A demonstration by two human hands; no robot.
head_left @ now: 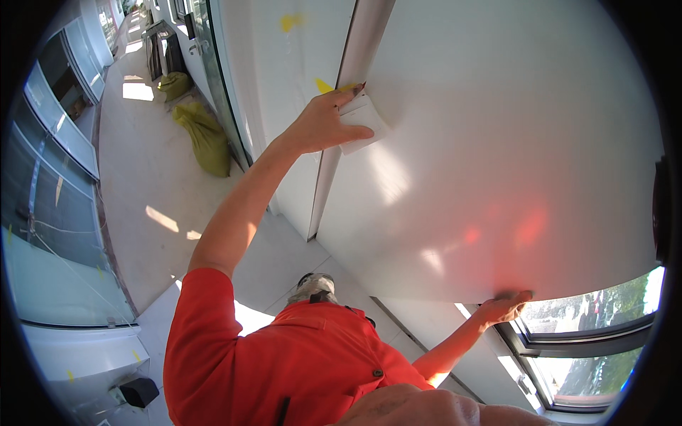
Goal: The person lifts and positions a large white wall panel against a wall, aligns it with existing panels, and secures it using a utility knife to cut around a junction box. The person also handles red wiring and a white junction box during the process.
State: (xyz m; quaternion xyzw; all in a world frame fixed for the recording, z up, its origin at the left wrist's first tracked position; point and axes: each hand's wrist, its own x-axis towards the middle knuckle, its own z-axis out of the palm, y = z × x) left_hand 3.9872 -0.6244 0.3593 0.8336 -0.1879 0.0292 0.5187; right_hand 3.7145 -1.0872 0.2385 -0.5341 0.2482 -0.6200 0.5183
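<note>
A large glossy white panel (497,128) stands in front of me, with a grey-beige strip (366,42) along its left side. My left hand (323,122) is raised to that side, its thumb and fingers spread round the edges of a small white square plate (360,119) and closed on it. The plate lies against the panel by the strip; part of it is behind my fingers. Lower right, my right hand (503,309) is at the panel's bottom edge near the window, fingers bent and close together. What they grip, if anything, is hidden.
A window (593,312) with a dark frame is at the right. On the left, a long corridor floor (142,163) runs away past glass panels (50,263). Green sacks (204,138) lie by a door frame (220,85). A black box-shaped thing (138,392) sits at lower left.
</note>
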